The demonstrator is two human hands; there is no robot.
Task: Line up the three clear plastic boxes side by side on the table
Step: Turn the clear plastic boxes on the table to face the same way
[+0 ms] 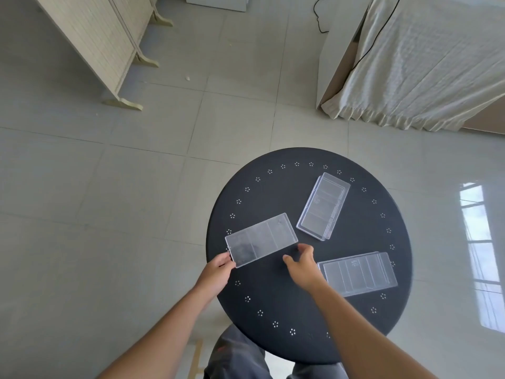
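Three clear plastic boxes lie on a round black table (273, 302). The left box (261, 239) lies tilted near the table's left edge. My left hand (217, 273) grips its near-left corner. My right hand (302, 265) hovers just below the box's right end with fingers spread, holding nothing. A second box (323, 206) lies slanted at the back right. The third box (358, 272) rests at the front right, partly behind my right wrist.
The table has a ring of small punched holes and stands on a pale tiled floor. A folding wooden screen (103, 47) stands at the far left. A bed with a beige sheet (426, 64) and a black cable is at the far right.
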